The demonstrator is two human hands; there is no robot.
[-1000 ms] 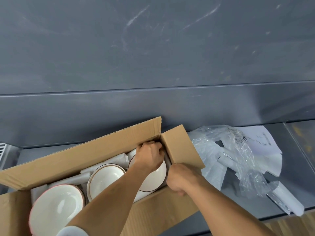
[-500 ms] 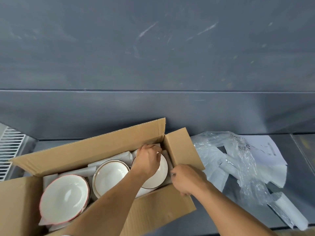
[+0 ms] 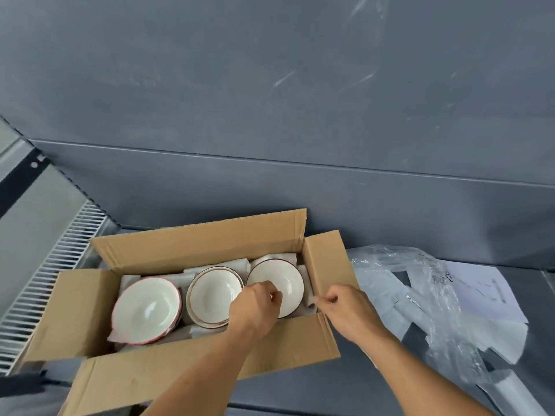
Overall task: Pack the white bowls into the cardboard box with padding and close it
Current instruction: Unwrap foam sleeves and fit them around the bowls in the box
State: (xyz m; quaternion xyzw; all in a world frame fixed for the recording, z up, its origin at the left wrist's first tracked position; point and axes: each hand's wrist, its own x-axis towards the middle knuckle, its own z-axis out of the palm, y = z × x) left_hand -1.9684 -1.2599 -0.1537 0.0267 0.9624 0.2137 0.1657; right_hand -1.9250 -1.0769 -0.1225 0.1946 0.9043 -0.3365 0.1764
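The open cardboard box (image 3: 198, 246) lies on a grey surface with all its flaps up or spread. Three white bowls sit in a row inside: a red-rimmed bowl (image 3: 147, 307) on the left, a brown-rimmed bowl (image 3: 211, 291) in the middle, and a third bowl (image 3: 280, 277) on the right. White foam padding (image 3: 240, 264) is tucked between and behind them. My left hand (image 3: 255, 304) hovers over the right bowl's near edge with curled fingers and nothing visibly in them. My right hand (image 3: 342, 310) is at the box's right end, pinching the foam strip (image 3: 310, 295) there.
Crumpled clear plastic wrap (image 3: 420, 292), a printed paper sheet (image 3: 480, 283) and loose white foam pieces (image 3: 507, 385) lie to the right of the box. A white metal grille (image 3: 45, 283) runs along the left. A grey wall stands right behind the box.
My left hand has pulled back from the far right corner of the box to the right bowl's near edge. My right hand has shifted slightly right; the whole row of bowls now shows.
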